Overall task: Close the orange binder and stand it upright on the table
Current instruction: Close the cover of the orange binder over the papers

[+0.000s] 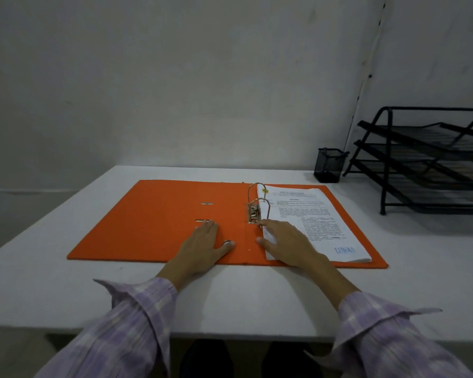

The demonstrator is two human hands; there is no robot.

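The orange binder (159, 222) lay fully open and flat on the counter (257, 301), not yet closed. The left hand (202, 245) rested flat on the empty cover, fingers spread, gripping nothing. The right hand (286, 240) pressed open-palmed on the papers (320, 211), likely steadying them beside the rings (257, 199).

Single head-worn wide-angle view, looking forward and down from the near edge of a white table (66, 241), close above both forearms, facing a bare wall (175, 77)
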